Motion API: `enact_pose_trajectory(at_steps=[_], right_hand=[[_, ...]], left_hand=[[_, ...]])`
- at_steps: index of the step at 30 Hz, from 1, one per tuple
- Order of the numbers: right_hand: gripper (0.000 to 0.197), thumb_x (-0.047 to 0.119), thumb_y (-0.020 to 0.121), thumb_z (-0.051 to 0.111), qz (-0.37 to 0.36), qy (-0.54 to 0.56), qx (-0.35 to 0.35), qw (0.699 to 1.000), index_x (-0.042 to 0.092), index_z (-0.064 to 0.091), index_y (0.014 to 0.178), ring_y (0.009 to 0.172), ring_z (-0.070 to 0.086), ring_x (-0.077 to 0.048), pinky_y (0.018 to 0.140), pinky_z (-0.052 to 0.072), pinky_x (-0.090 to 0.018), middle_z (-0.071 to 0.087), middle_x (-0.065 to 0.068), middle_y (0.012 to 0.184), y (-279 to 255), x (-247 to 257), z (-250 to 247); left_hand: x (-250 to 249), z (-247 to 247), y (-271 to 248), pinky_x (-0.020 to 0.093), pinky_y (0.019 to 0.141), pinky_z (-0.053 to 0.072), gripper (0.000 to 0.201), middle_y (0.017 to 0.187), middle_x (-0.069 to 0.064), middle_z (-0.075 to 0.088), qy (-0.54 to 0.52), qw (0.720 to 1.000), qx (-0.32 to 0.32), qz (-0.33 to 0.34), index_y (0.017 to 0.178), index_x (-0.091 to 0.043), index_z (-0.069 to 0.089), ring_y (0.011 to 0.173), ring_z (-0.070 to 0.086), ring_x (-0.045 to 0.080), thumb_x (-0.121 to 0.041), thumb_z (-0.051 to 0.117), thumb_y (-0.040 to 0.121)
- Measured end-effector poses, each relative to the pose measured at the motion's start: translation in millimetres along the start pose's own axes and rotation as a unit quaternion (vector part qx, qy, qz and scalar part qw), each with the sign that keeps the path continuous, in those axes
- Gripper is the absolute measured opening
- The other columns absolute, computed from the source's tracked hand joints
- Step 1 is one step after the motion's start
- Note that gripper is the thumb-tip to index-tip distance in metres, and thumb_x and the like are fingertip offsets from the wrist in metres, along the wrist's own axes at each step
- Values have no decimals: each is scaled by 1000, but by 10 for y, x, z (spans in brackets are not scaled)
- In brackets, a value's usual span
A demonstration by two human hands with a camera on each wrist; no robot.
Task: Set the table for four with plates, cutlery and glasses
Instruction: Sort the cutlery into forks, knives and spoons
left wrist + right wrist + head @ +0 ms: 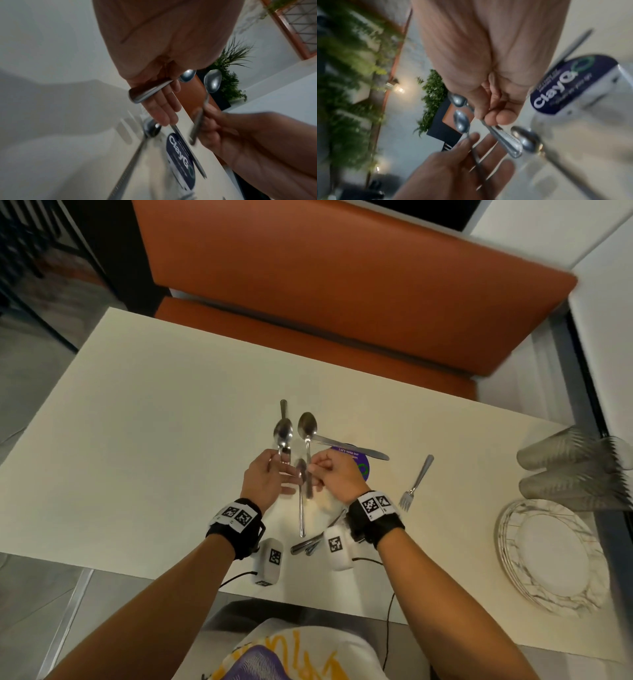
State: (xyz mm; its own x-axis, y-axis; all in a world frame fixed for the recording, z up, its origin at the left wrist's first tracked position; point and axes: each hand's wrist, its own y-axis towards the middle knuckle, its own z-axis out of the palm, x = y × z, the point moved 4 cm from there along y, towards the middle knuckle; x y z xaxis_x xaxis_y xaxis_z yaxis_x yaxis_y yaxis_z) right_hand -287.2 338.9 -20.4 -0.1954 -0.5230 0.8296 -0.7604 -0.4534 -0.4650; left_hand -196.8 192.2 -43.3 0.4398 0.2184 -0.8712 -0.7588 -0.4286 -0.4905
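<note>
Three spoons (283, 433), one knife (349, 446), one lone fork (416, 484), a plate stack (548, 553), two blurred glass stacks (568, 470)

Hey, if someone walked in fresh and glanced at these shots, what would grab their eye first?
Two hands raised mid-table, each gripping a spoon: the left hand holds one spoon, the right hand another spoon. Loose cutlery lies on the table around them, including a fork. A stack of marbled plates sits at the right edge.

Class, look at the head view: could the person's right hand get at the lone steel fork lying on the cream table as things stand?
Probably yes, but not freely: the steel fork lies unobstructed on the cream table just beside the right hand, whose fingers already pinch a steel spoon.
</note>
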Motion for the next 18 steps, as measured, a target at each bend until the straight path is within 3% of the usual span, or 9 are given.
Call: enact_pose_trajectory(at_steps=[3,6,9,12,15,18], right_hand=[[7,5,93,69,20,87,-49,995,3,67,99,57,64,-12,57,53,-26,72,-10,80,-33,-11,138],[13,11,89,75,-3,47,-73,996,5,72,100,72,68,-9,67,54,-19,73,-6,88,-33,17,166],[21,27,90,75,-25,-26,-76,996,15,72,107,84,65,-4,74,48,-15,71,6,95,11,75,88],[34,38,92,70,-20,12,-127,992,20,62,120,83,71,-9,74,56,-24,71,6,97,98,197,-93],[19,23,93,72,-49,21,-166,985,13,65,108,68,72,-14,63,57,-24,74,-2,87,179,343,-219],[8,11,90,74,-47,36,-161,985,7,69,95,61,72,-20,58,59,-27,74,-10,80,227,389,-227]], left_hand=[[-60,198,-97,48,61,64,26,92,19,74,23,1000,14,5,108,-9,60,71,77,32,-21,38,111],[-65,263,-112,31,45,52,26,79,7,67,69,997,-18,19,104,-11,59,55,66,22,-21,37,111],[9,247,-55,35,58,50,26,78,1,64,92,994,-38,38,99,-17,60,65,58,22,-27,39,110],[52,208,-62,39,66,52,26,78,-5,65,124,991,-33,46,97,-23,62,66,57,17,-30,40,109],[22,207,-132,29,55,45,28,64,-16,61,93,995,-16,30,90,-25,62,56,50,9,-26,41,109],[-27,199,-186,24,41,33,29,57,-11,57,24,1000,8,-11,94,-15,67,46,42,13,-18,42,108]])
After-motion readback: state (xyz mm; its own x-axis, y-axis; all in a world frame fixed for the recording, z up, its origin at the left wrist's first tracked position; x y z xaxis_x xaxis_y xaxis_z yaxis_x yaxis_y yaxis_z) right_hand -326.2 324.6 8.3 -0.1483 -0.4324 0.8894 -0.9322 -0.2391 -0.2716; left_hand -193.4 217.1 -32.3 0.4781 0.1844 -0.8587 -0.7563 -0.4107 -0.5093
